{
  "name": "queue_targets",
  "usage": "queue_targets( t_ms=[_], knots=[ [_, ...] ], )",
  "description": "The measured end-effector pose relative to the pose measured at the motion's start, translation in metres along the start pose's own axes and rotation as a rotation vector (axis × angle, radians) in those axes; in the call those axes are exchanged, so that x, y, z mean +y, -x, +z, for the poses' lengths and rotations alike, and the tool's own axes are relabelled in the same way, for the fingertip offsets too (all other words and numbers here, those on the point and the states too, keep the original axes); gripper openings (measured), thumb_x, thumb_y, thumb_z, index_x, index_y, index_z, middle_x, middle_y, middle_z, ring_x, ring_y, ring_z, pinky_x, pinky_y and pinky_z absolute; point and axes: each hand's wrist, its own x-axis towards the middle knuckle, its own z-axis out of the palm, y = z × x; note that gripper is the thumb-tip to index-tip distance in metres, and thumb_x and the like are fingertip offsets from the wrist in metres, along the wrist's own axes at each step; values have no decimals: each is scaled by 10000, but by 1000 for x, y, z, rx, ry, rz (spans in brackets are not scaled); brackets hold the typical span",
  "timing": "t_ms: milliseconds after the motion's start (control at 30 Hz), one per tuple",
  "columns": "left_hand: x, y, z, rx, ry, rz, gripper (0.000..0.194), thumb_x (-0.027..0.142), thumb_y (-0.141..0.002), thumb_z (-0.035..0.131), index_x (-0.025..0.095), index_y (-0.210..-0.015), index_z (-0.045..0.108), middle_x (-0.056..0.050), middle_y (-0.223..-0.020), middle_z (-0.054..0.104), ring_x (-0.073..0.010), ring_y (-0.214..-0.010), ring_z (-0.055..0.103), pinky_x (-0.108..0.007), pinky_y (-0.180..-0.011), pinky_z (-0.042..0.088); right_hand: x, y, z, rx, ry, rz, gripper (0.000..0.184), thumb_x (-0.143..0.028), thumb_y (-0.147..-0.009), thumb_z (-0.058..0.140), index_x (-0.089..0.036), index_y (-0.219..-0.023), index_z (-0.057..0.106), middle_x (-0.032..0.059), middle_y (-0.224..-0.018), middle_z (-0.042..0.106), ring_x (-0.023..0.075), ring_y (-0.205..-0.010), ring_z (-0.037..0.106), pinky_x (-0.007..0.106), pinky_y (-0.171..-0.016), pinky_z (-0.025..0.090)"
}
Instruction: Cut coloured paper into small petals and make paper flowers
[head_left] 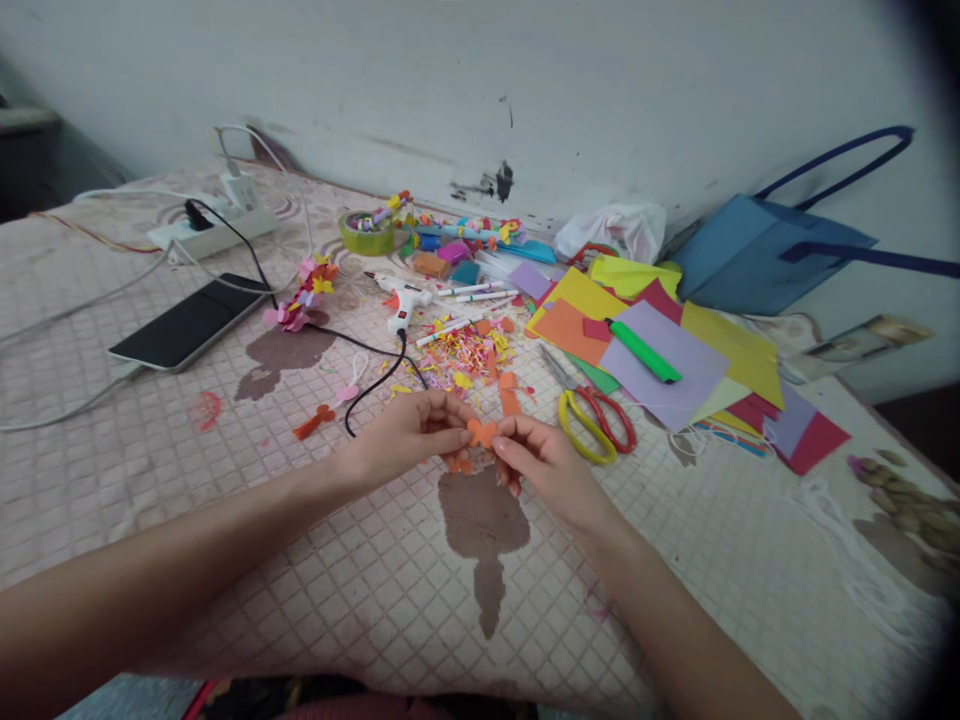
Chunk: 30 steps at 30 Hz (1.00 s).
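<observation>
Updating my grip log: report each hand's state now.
Left hand: closed, pinching the orange cutout at its left side.
Right hand: closed, pinching its right side.

Soft, dim light makes the white wall (360, 80) behind the bare left hand (420, 432) and bare right hand (555, 465) look grey. Shadows are faint. Far right of the hands, the loose white string (847, 545) looks smeary, and blurry black corners curve in.

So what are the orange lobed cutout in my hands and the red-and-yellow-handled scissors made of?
The orange cutout looks like matte paper, perhaps foam: flat, evenly coloured. The scissors have grey, slightly shiny blades, likely metal, and smooth, brightly coloured handles, probably plastic.
</observation>
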Motion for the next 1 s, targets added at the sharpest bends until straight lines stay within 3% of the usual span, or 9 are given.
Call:
queue_targets(
  t_ms=[100, 200, 367, 567, 667, 833, 1000],
  knots=[
    [1, 0, 0, -21, -14, 5, 173, 206, -765, 638, 110, -894, 575, -40, -792, 661, -120, -698, 624, -247, -638, 499, 0, 0, 1, -12, 49, -4, 163, -326, -847, 514, -190, -758, 528, -48, -577, 507, 79, -487, 479, 194, -439, 391],
    [5, 0, -2, 32, -43, -9, 159, 222, -765, 634, 110, -864, 579, -29, -751, 652, -105, -651, 606, -225, -600, 482, 0, 0, 1, 41, 155, -51, 189, -343, -875, 473, -193, -782, 540, -38, -595, 506, 93, -505, 485, 208, -449, 386],
    [14, -2, -10, 144, -97, 26, 116, 230, -769, 616, 121, -803, 592, 14, -649, 602, -74, -567, 550, -193, -555, 446, -1, 0, 5, 128, 529, -221, 103, -295, -846, 549, -197, -837, 578, 6, -752, 602, 123, -624, 534, 255, -575, 414],
    [15, -3, -10, 124, -184, 6, 90, 213, -762, 598, 125, -772, 581, 20, -611, 591, -69, -539, 534, -174, -505, 410, 6, -2, 16, 133, 809, -165, 84, -245, -758, 637, -199, -744, 569, 4, -692, 607, 151, -648, 537, 273, -584, 384],
    [12, -3, -11, 115, -206, 6, 96, 216, -769, 585, 120, -770, 582, 15, -625, 593, -63, -532, 525, -169, -497, 406, 9, -4, 15, 134, 755, -172, 69, -163, -768, 577, -196, -710, 557, -1, -686, 613, 137, -622, 533, 266, -578, 381],
    [2, -6, -14, 103, -222, -7, 136, 258, -773, 595, 123, -770, 574, -8, -658, 618, -76, -540, 547, -186, -506, 436, 3, -4, 6, 142, 473, -189, 67, -190, -799, 526, -197, -734, 539, -16, -663, 568, 123, -593, 519, 249, -551, 403],
    [-4, -7, -12, 128, -234, -6, 136, 249, -766, 612, 129, -731, 558, -2, -644, 621, -79, -540, 564, -184, -505, 441, -9, 1, 4, 160, 391, -325, 63, -189, -814, 514, -205, -756, 531, 2, -771, 556, 135, -706, 543, 234, -558, 428]
  ],
)
